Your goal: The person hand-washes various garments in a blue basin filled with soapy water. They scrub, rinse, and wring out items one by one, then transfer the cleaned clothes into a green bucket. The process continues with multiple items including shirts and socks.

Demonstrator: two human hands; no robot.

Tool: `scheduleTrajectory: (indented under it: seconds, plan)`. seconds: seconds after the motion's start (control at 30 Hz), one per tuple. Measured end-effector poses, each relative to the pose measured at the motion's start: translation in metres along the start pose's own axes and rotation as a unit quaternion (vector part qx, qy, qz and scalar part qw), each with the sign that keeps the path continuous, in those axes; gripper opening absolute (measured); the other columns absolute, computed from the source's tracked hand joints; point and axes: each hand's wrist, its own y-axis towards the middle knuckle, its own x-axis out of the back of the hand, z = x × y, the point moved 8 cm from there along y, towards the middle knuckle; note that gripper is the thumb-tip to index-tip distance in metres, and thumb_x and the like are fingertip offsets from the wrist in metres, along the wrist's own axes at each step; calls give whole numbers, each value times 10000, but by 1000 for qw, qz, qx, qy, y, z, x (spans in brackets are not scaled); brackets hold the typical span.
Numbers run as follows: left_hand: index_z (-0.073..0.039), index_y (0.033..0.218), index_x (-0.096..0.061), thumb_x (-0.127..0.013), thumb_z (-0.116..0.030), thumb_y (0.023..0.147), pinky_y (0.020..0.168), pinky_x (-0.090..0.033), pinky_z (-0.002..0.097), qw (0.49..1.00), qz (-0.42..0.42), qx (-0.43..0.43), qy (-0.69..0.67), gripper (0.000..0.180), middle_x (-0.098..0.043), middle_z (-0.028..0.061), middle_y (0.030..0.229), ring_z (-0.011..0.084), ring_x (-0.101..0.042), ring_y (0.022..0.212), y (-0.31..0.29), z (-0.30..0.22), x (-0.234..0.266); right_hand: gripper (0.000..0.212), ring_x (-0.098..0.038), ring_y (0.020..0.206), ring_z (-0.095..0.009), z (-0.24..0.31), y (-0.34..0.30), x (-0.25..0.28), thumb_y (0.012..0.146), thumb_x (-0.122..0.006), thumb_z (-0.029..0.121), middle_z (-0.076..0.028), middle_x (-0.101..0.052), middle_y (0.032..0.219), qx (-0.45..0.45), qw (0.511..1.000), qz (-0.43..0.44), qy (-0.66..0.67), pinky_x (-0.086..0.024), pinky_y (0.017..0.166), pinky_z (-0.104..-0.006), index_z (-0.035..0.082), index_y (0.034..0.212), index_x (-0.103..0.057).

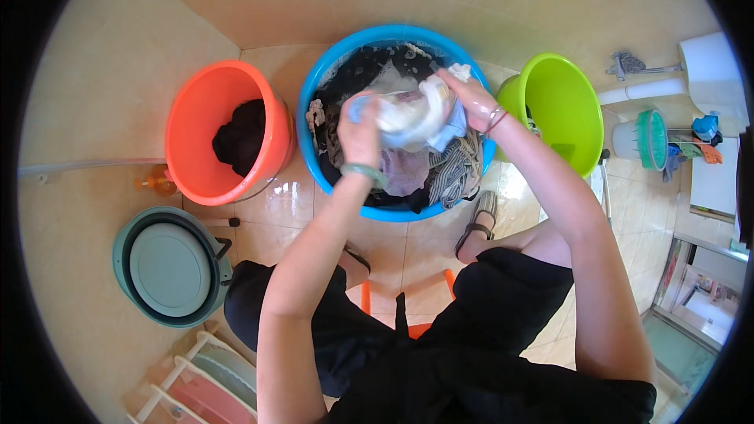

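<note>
Over a blue basin (pixel 391 215) of wet laundry, both my hands hold a white and light-blue garment (pixel 416 116), blurred by motion. My left hand (pixel 360 132), with a green bangle (pixel 365 173) at its wrist, is closed on the garment's left side; its fingers are smeared. Gripping the other end is my right hand (pixel 472 100), wet and with a thin band at the wrist. Below the garment lie a greyish-purple cloth (pixel 404 170) and a striped cloth (pixel 455 174). Dark clothes (pixel 363 68) with suds fill the back of the basin.
An orange bucket (pixel 192 133) with dark cloth stands left, a lime-green bucket (pixel 573 122) right. Nearer left are a grey-green tub (pixel 122 255) and a rack (pixel 177 377) of basins. I sit on an orange stool (pixel 420 330). Walls close in behind and left.
</note>
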Motion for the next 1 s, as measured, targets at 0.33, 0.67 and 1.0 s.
scheduleTrajectory:
  seconds: [0.33, 0.67, 1.0]
  plan:
    - [-223, 1346, -508, -465, -559, 926, 1104, -187, 558, 911, 104, 386, -101, 540, -554, 15, 1352, 248, -442, 1306, -35, -5, -42, 571, -611, 979, -141, 58, -70, 22, 813, -763, 264, -63, -633, 1113, 78, 991, 97, -41, -528, 767, -328, 31, 1270, -512]
    - [-159, 1211, -534, -709, -541, 805, 732, -506, 404, 899, 256, 351, -56, 584, -534, 116, 1148, 295, -561, 950, -76, 36, -271, 398, -643, 786, -141, 105, -169, 289, 800, -764, 263, -76, -682, 936, 163, 931, -326, -36, -513, 677, -261, -36, 1041, -659]
    - [-28, 1330, -489, -538, -187, 964, 909, -493, 396, 929, 288, 176, 150, 402, -592, 141, 1265, 244, -585, 1134, -59, 72, -236, 311, -649, 876, -283, 60, -153, 322, 862, -655, 200, -154, -627, 1081, 68, 924, -358, 116, -608, 688, -472, -16, 1080, -599]
